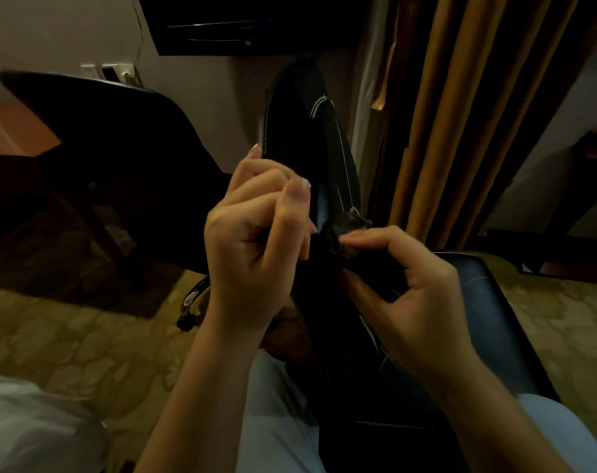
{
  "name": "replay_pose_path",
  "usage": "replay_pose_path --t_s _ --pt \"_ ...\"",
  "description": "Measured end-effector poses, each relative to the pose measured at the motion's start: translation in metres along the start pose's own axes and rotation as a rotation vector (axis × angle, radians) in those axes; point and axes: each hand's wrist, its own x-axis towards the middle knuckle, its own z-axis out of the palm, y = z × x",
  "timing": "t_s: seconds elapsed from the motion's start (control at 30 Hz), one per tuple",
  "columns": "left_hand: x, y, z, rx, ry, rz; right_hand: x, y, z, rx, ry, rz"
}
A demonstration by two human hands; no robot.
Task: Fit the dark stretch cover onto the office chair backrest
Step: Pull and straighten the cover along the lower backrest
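Note:
The dark stretch cover (pixel 324 158) with pale stitching lines runs up from my lap toward the wall, pulled taut in the middle of the view. My left hand (pixel 256 230) has its fingers curled round the cover's left edge. My right hand (pixel 399 278) pinches a bunched, gathered bit of the cover (pixel 344 233) between thumb and forefinger. The office chair (pixel 112 165), black with a curved back, stands at the left, apart from both hands; its wheeled base (pixel 191 302) shows on the carpet.
A dark cabinet (pixel 242 25) hangs on the wall above. Orange-brown curtains (pixel 460 114) fall at the right. A blue-black padded surface (pixel 488 302) lies under my right forearm. Patterned carpet (pixel 68 336) covers the floor, and white fabric (pixel 24 425) sits at the bottom left.

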Motion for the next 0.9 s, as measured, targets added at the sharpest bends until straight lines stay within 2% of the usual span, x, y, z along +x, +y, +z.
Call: replay_pose_path --t_s 0.13,0.33,0.43,0.5,0.7,0.9 --pt "0.000 -0.003 0.000 -0.008 0.011 0.009 -0.021 0.021 0.002 -0.090 0.008 0.072" --pt "-0.002 -0.002 0.007 -0.031 0.080 0.009 -0.051 0.044 -0.010 -0.186 -0.088 0.258" --pt "-0.001 -0.001 0.006 -0.030 0.069 0.008 -0.042 0.038 -0.013 -0.195 -0.096 0.235" --pt "-0.001 0.000 0.005 -0.022 0.051 -0.005 -0.027 0.025 -0.012 -0.112 -0.065 0.197" --pt "0.000 0.003 0.001 0.004 0.005 -0.014 0.005 -0.005 -0.001 -0.020 0.002 -0.021" --pt "0.000 0.001 0.001 -0.012 0.021 -0.017 -0.033 0.027 -0.002 -0.111 -0.032 0.132"
